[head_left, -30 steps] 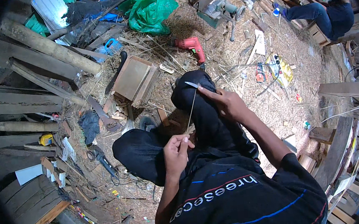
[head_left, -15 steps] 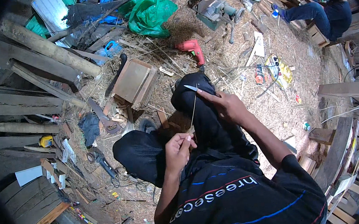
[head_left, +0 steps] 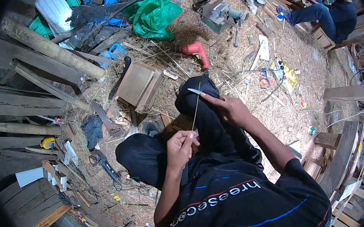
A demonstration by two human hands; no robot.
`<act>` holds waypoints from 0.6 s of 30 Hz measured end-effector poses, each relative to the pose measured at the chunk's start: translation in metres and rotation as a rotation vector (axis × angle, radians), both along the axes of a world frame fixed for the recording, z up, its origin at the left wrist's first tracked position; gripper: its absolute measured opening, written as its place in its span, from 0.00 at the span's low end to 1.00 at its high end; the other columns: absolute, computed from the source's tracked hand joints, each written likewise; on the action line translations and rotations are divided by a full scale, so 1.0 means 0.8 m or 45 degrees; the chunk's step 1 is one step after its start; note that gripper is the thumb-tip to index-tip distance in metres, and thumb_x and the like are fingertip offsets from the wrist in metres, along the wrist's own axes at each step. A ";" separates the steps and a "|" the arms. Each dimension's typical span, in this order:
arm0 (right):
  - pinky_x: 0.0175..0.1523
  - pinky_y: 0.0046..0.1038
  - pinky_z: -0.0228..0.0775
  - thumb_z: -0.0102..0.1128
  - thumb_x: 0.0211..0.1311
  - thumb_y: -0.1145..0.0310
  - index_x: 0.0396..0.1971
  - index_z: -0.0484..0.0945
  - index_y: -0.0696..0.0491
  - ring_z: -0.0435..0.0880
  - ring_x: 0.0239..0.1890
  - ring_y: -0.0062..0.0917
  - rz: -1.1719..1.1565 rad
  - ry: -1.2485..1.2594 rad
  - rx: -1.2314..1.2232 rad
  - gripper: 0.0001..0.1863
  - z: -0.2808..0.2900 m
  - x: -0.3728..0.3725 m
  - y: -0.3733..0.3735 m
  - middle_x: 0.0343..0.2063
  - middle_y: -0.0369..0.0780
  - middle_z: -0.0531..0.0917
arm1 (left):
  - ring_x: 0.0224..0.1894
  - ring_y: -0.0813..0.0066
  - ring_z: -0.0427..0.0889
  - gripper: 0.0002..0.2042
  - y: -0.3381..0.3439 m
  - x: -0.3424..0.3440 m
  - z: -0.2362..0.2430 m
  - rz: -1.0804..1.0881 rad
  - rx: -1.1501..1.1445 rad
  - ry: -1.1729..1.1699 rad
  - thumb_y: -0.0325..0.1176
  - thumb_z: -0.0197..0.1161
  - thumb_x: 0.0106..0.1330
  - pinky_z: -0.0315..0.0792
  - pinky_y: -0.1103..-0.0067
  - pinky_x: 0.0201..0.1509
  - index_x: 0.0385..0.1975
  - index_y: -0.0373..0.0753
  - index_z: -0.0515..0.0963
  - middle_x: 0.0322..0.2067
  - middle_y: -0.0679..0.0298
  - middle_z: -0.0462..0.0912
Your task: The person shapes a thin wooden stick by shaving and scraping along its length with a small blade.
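Observation:
Between finger and thumb, my left hand (head_left: 181,149) pinches the near end of a thin straw-coloured strip (head_left: 196,112), in front of my lap. The strip slants up and away over my right thigh to the knee. My right hand (head_left: 232,108) is closed on a knife, its handle hidden in the fingers and its pale blade (head_left: 194,91) lying across the strip near the far end. The forefinger stretches along the knife toward the blade. Both hands are over my dark trousers (head_left: 205,128).
Beyond my knee lies a red power drill (head_left: 197,53), with a wooden box (head_left: 137,85) to its left. A handsaw (head_left: 107,120) and an angle grinder (head_left: 103,164) lie at left. A green bag (head_left: 155,17) is farther off. Another person (head_left: 334,15) sits at far right.
Both hands keep their grips on the strip and the knife, nearly in place. The whole view has shifted slightly.

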State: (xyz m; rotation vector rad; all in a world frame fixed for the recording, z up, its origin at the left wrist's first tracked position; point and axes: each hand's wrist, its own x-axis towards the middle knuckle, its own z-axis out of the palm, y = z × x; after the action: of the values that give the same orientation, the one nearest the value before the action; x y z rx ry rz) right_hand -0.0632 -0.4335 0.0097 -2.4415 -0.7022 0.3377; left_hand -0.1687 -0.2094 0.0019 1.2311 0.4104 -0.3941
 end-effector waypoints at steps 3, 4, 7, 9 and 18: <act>0.36 0.40 0.72 0.56 0.44 0.79 0.67 0.58 0.28 0.79 0.29 0.43 0.004 0.006 -0.010 0.47 -0.001 0.000 -0.007 0.27 0.46 0.74 | 0.12 0.87 0.69 0.09 -0.003 -0.006 0.014 0.022 0.107 0.077 0.30 0.57 0.69 0.60 0.90 0.12 0.39 0.30 0.75 0.24 0.59 0.81; 0.35 0.40 0.72 0.56 0.43 0.79 0.67 0.58 0.28 0.78 0.29 0.42 0.035 0.000 0.000 0.48 -0.001 0.002 -0.007 0.26 0.46 0.74 | 0.12 0.87 0.69 0.09 -0.005 -0.004 0.012 0.029 0.108 0.074 0.30 0.57 0.69 0.60 0.90 0.12 0.39 0.30 0.75 0.24 0.59 0.81; 0.35 0.40 0.72 0.57 0.42 0.79 0.67 0.58 0.28 0.78 0.29 0.41 0.109 -0.019 0.025 0.49 -0.004 0.004 -0.006 0.25 0.45 0.73 | 0.15 0.84 0.74 0.09 -0.019 0.016 0.007 0.069 0.171 -0.050 0.30 0.56 0.69 0.65 0.89 0.14 0.39 0.30 0.74 0.26 0.57 0.82; 0.35 0.40 0.72 0.58 0.41 0.79 0.67 0.58 0.28 0.78 0.29 0.41 0.147 -0.031 0.040 0.49 -0.005 0.005 -0.006 0.25 0.44 0.73 | 0.17 0.82 0.77 0.09 -0.026 0.031 0.012 0.102 0.195 -0.092 0.30 0.56 0.69 0.68 0.88 0.15 0.40 0.29 0.73 0.28 0.56 0.82; 0.34 0.40 0.72 0.57 0.46 0.78 0.67 0.57 0.28 0.78 0.29 0.41 0.160 -0.042 -0.014 0.46 0.002 0.001 -0.002 0.24 0.44 0.72 | 0.14 0.86 0.71 0.08 -0.028 0.031 0.004 0.103 0.248 -0.154 0.29 0.56 0.69 0.61 0.89 0.12 0.40 0.30 0.73 0.28 0.58 0.83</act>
State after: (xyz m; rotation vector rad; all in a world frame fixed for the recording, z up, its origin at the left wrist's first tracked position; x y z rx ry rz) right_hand -0.0623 -0.4353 0.0109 -2.4237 -0.8730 0.3514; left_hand -0.1442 -0.2318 0.0050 1.4151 0.4001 -0.2125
